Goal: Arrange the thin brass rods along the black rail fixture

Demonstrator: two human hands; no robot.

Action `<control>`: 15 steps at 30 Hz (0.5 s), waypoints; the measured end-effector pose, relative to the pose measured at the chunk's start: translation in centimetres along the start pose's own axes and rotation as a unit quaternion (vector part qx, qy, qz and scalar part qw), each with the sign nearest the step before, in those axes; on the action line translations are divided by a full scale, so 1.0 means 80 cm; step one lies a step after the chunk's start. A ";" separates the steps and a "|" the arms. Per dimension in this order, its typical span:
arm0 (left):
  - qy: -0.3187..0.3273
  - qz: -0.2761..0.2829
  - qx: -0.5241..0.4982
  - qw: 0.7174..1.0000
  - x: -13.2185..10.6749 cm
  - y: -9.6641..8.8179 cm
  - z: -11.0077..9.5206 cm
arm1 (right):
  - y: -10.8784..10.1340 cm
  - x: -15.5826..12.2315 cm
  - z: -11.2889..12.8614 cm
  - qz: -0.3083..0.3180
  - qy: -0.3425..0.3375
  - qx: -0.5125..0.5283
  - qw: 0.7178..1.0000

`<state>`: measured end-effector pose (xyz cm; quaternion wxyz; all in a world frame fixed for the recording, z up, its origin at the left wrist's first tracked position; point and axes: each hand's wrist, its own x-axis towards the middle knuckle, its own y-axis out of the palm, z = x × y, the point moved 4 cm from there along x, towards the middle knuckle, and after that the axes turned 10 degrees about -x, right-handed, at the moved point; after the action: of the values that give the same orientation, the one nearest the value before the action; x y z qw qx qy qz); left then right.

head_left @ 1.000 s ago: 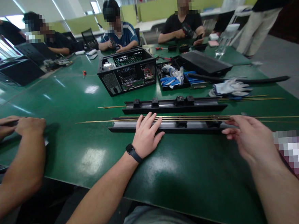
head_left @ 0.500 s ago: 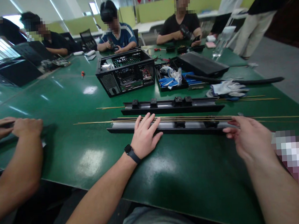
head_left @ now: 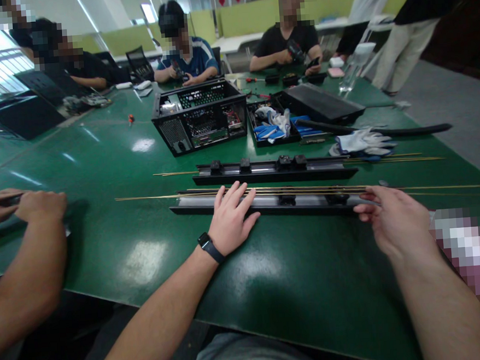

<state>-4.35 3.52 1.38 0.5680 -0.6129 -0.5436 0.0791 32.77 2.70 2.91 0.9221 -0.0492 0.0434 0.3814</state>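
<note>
My left hand [head_left: 234, 219] lies flat with fingers spread over the near black channel [head_left: 209, 208] and its long, thin brass rods [head_left: 318, 190]. A dark watch is strapped to that wrist. At the channel's right end my right hand [head_left: 394, 213] is closed, thumb and fingers pinched about the rods; the exact contact is partly hidden. Small black blocks [head_left: 287, 197] sit in this channel, which has a pale inner strip. Behind it runs a second black channel [head_left: 260, 177], also holding several black blocks, with thin rods sticking out at both ends.
An open computer case [head_left: 201, 119] stands beyond the channels. Right of it are a tray of gloves [head_left: 271, 131], a black panel [head_left: 320, 103], a black tube [head_left: 409, 131] and white gloves [head_left: 364, 143]. A neighbour's hands [head_left: 40, 207] work at left; several people sit opposite.
The view has shifted very slightly. My left hand stays flat on the channel and my right hand keeps its pinch, with hardly any movement.
</note>
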 end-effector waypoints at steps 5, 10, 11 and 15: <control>0.006 -0.002 0.000 1.000 -0.001 -0.001 0.000 | 0.004 -0.003 0.001 0.009 -0.004 -0.004 1.000; 0.005 -0.004 -0.002 1.000 -0.003 0.000 0.002 | 0.008 -0.009 0.001 0.044 -0.005 -0.015 0.999; 0.005 -0.006 -0.003 1.000 -0.003 0.000 0.002 | 0.008 -0.009 0.001 0.046 -0.005 -0.014 0.999; 0.008 -0.012 -0.003 1.000 -0.003 0.000 0.001 | 0.002 -0.001 0.001 0.012 -0.004 -0.005 1.000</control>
<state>-4.49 3.41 1.26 0.5713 -0.6086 -0.5467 0.0658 32.62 2.73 2.96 0.9171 -0.0521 0.0383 0.3933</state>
